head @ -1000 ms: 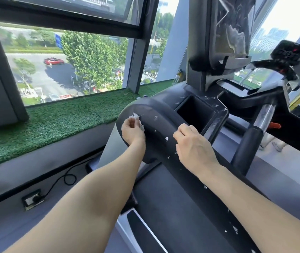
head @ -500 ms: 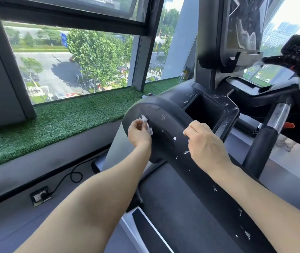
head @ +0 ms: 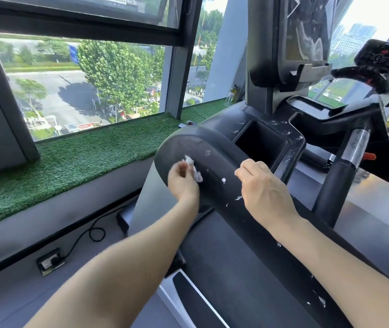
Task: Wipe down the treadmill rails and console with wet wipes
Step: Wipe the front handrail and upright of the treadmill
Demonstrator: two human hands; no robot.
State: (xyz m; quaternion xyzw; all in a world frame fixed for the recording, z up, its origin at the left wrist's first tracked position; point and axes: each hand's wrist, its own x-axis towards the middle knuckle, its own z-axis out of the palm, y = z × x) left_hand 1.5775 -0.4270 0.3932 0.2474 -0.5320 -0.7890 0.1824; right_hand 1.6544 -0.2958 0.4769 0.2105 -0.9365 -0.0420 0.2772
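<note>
On the rounded black rail, the left hand pinches a crumpled white wipe; right hand curled.

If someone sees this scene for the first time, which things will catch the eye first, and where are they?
First, the two bare arms reaching in from below: the left hand presses a crumpled white wet wipe on the rounded end of the black treadmill rail, and the right hand rests on the rail beside it. White shreds dot the rail. On the left, a big window shows trees and a road above a green turf ledge.
</note>
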